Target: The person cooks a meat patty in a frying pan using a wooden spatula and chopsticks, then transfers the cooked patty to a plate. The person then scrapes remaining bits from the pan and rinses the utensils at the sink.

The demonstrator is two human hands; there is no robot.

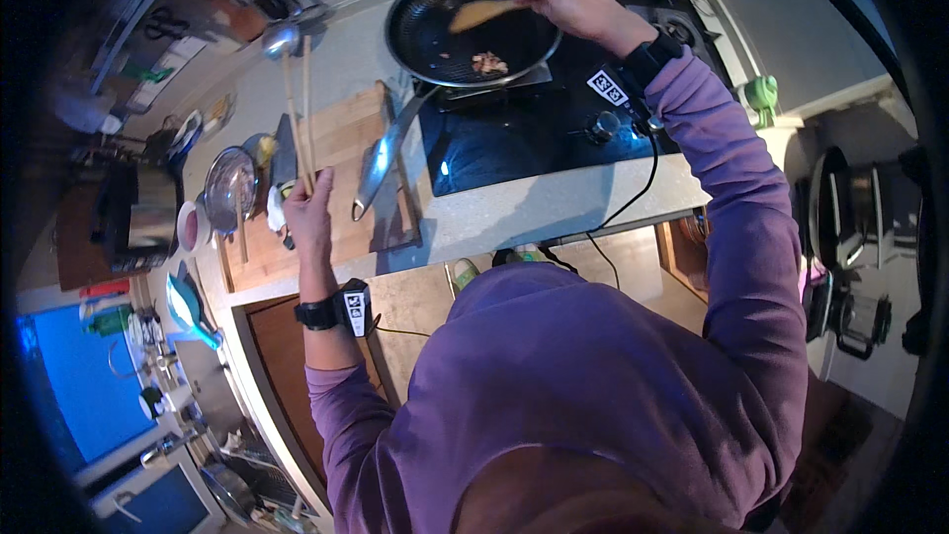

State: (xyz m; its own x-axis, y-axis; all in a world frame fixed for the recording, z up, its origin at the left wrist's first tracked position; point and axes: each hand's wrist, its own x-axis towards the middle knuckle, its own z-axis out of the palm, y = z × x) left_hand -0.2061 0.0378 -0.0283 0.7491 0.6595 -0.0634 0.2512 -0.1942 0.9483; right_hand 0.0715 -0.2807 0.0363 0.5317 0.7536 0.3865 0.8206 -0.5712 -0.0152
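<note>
A pair of long wooden chopsticks (306,115) points up and away from my left hand (310,216), which grips them near one end above the wooden cutting board (337,122). My right hand (578,4) grips a wooden spatula (480,13), its blade over the inside of a black frying pan (437,52). Small chopped pieces, perhaps meat, (489,64) lie together near the pan's close side, with a bit apart from them. The pan sits on the black cooktop (497,141), its metal handle (387,152) reaching toward the board.
A metal bowl (231,189) and a dark knife blade (283,148) lie at the board's left. A metal ladle (282,39) rests on the counter behind. Cooktop knobs (604,126) and a black cable (643,189) are near my right forearm. A sink faucet (167,447) stands far left.
</note>
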